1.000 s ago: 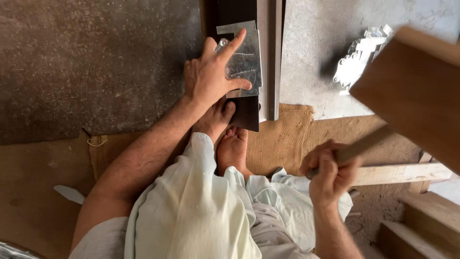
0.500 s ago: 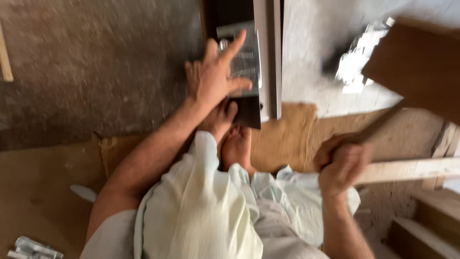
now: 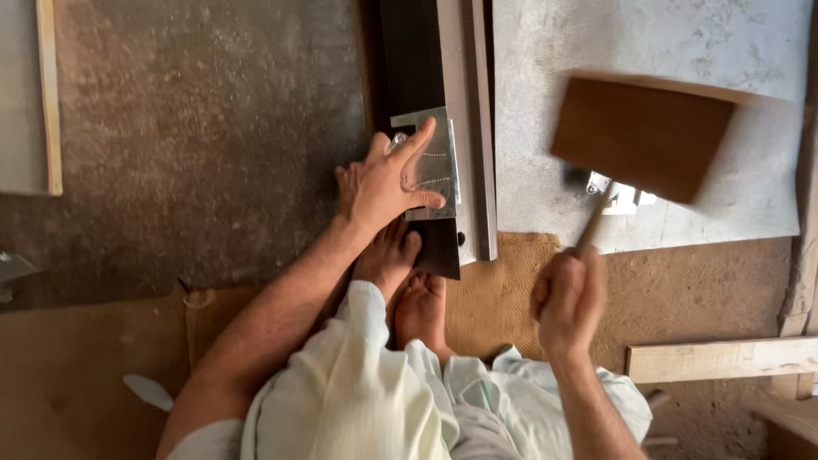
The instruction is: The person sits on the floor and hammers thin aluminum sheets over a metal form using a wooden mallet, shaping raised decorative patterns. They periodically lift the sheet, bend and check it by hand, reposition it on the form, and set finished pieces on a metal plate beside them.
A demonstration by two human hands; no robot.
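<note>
Meanwhile, your left hand, fingers spread, pins the shiny metal plate at centre frame; your right hand, fingers wrapped tight, grips the blurred brown wooden mallet.

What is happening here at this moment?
A person sits on the floor. The left hand presses a small metal sheet flat on a dark bar, and both bare feet rest at the bar's near end. The right hand grips the handle of a wooden mallet, raised and blurred, above a grey sheet.
</note>
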